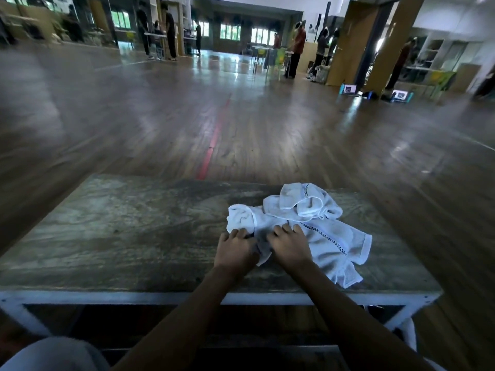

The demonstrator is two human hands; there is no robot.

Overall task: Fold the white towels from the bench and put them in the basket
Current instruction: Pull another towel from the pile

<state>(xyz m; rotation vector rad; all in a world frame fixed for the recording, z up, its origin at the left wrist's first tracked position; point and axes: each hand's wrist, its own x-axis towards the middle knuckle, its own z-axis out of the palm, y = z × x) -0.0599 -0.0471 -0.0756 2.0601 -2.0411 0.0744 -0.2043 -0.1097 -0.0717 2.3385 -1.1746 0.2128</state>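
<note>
Towels: crumpled white terry towels with a checked woven stripe [316, 231] sit in a heap on the right half of the bench top, toward the near edge. Looks like more than one piece bunched together, but I honestly can't count them from here.

Why the heap sits there: it's right in front of me, within easy reach, so I'd guess it's where I pull one out to flatten it.

Left hand: my left hand [235, 249] is palm down with fingers curled into the left part of the cloth, pinching a fold of it.

Right hand: my right hand [289, 246] is just beside it, also knuckles up, fingers curled into the same towel. Both are grasping fabric, not pressing it flat.

Why held like that: two grips close together on one edge reads to me like finding a hem so I can draw the hands apart and spread it. That's my read, not something shown.

Progress: nothing looks folded yet, so early days I reckon.

Bench: worn grey-brown wooden bench top on a pale painted metal frame [112, 236], with the left half bare, which is handy room for laying a towel out.

Basket: not in view, so no idea which way I'll have to turn.

Surroundings: big hall with a dark wooden plank floor and a red line [214, 140], and people standing far off at the back.
</note>
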